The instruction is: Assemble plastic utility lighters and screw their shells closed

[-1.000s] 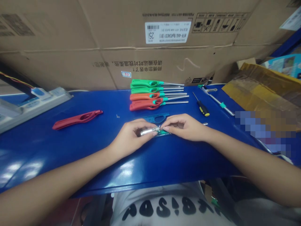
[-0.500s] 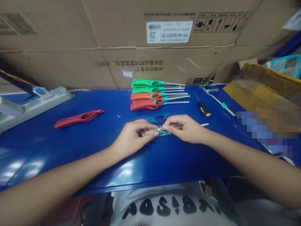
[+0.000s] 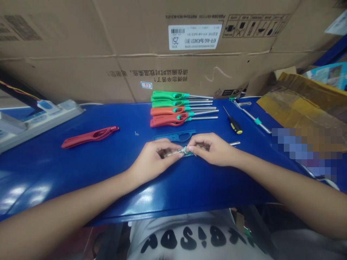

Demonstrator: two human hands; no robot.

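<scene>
Near the middle of the blue table, my left hand [image 3: 158, 155] pinches a small clear lighter fuel tank [image 3: 173, 153] between thumb and fingers. The thumb and forefinger of my right hand [image 3: 213, 148] are closed at the tank's valve end, touching it. Part of the tank is hidden by my fingers. Just beyond both hands lies a blue lighter shell half [image 3: 176, 135]. A metal lighter tube [image 3: 235, 143] pokes out past my right hand, with a green part below my fingertips, mostly covered.
Several assembled green and red lighters [image 3: 169, 120] lie at the back. A red lighter shell [image 3: 90, 137] and small screws [image 3: 136, 133] are left; a screwdriver [image 3: 234, 124] and a loose lighter tube assembly [image 3: 255, 118] are right. A power strip [image 3: 48, 121] and cardboard box [image 3: 81, 72] border the table.
Both hands stay in nearly the same place. The fingers shift slightly around the tank's valve end, and the tank tilts a little.
</scene>
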